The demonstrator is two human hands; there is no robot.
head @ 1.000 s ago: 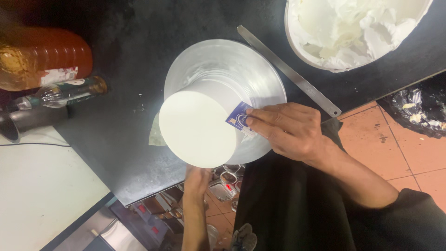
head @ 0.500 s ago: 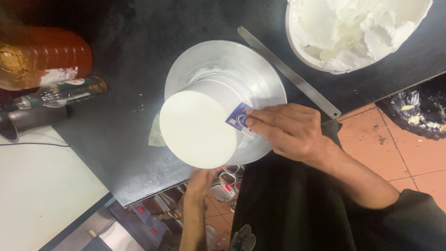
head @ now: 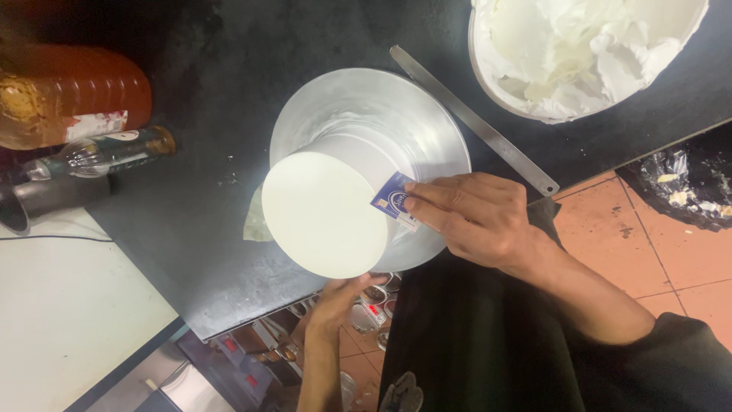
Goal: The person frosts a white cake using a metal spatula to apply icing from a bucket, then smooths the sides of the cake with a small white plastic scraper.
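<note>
A round cake covered in smooth white cream stands on a silver turntable on a dark counter. My right hand holds a small blue and white card upright against the cake's right side. My left hand reaches up from below the counter edge, its fingers touching the turntable's near rim under the cake.
A long metal ruler lies diagonally to the right of the turntable. A large bowl of white cream sits at the top right. At left lie an orange bottle and a small glass bottle. A white surface adjoins the counter.
My left hand has shifted slightly along the turntable's near rim. The card stays pressed to the cake's side.
</note>
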